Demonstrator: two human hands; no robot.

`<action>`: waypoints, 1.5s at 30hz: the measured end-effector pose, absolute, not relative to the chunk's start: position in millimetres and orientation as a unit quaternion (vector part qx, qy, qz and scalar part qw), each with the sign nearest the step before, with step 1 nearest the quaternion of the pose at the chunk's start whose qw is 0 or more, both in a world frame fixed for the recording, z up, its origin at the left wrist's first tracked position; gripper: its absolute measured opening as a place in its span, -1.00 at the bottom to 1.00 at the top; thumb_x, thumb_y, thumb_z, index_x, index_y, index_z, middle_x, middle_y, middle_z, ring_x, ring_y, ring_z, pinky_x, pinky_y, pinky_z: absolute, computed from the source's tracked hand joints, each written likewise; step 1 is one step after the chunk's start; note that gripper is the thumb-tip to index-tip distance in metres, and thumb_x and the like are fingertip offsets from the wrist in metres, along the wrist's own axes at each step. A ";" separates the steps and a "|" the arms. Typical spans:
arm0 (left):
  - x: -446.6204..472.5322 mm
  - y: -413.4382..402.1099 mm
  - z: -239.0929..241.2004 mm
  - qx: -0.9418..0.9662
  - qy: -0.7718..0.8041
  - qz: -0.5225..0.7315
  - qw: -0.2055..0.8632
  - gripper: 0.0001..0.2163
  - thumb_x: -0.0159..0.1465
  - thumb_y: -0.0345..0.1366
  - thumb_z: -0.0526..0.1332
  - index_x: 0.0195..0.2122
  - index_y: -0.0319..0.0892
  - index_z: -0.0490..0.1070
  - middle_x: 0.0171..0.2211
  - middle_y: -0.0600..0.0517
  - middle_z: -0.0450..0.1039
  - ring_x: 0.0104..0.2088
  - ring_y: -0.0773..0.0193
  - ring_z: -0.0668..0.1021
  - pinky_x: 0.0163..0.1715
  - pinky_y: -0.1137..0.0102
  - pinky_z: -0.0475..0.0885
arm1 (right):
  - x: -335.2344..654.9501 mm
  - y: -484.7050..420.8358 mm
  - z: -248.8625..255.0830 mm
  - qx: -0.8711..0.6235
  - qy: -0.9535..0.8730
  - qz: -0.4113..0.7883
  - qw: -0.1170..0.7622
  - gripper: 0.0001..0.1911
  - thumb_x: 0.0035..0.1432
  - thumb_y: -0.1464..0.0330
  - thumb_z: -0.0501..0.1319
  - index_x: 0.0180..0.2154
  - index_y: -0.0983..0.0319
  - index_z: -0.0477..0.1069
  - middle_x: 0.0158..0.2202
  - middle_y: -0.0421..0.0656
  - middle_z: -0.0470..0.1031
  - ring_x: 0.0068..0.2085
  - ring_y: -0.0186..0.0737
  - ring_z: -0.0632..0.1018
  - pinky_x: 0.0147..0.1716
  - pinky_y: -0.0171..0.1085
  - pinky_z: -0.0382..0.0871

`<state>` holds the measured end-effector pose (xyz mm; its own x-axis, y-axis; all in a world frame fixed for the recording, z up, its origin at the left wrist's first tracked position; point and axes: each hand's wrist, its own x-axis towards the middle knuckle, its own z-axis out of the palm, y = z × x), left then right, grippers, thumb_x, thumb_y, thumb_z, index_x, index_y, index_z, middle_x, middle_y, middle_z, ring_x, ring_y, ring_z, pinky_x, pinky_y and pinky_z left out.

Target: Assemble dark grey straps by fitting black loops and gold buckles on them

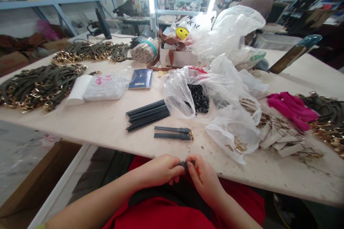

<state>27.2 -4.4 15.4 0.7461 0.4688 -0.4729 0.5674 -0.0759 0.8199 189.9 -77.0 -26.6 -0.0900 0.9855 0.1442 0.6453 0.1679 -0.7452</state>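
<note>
My left hand (170,168) and my right hand (200,171) meet just off the table's front edge, above my lap. Both are closed, fingertips pinching a small dark grey strap piece (183,164) that is mostly hidden by the fingers. A bit of orange shows beside my right fingers; I cannot make out what it is. In front of the hands, two dark strap pieces with gold buckles (174,133) lie side by side. Behind them is a stack of thin dark strips (147,114). A clear plastic bag (177,93) holds many small black loops (198,98).
Gold buckle parts (240,145) sit on another clear bag at right, near beige straps (282,137) and a pink cloth (292,109). Dark buckled straps (40,86) are heaped at left, by a white packet (107,87) and a blue booklet (140,78). A person sits behind.
</note>
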 end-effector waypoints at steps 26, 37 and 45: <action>33.1 54.5 6.8 0.861 0.403 0.049 0.307 -0.78 0.23 -0.15 0.08 -0.24 -0.15 0.41 -0.31 0.01 0.49 -0.32 0.21 0.49 -0.38 0.45 0.29 | 190.3 -3.7 -38.6 -0.645 -0.663 0.166 0.342 -0.80 0.20 0.27 -0.01 -0.27 0.22 0.29 -0.37 -0.10 0.44 -0.35 -0.13 0.46 -0.34 -0.18 0.30; 1.4 105.1 -16.5 0.861 0.507 0.014 0.029 -0.84 0.24 -0.47 0.02 -0.30 -0.27 0.39 -0.30 -0.15 0.38 -0.22 0.08 0.44 -0.27 0.25 0.26 | 196.2 27.6 -68.6 -0.634 -0.671 0.122 0.365 -0.82 0.17 0.29 0.04 -0.27 0.24 0.33 -0.26 -0.06 0.42 -0.19 -0.08 0.41 -0.17 -0.08 0.28; -9.7 98.1 -7.8 0.859 0.509 0.034 0.035 -0.81 0.23 -0.50 -0.02 -0.31 -0.31 0.38 -0.32 -0.16 0.40 -0.26 0.11 0.46 -0.25 0.26 0.28 | 204.4 7.0 -48.1 -0.627 -0.664 0.101 0.395 -0.84 0.16 0.31 0.05 -0.28 0.23 0.33 -0.23 -0.04 0.41 -0.17 -0.09 0.41 -0.14 -0.08 0.27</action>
<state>-9.7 98.1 -7.8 0.4786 0.8777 0.0232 0.8730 -0.4785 0.0945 204.4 7.0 -48.1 0.0992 0.9120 0.3979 0.7531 0.1925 -0.6291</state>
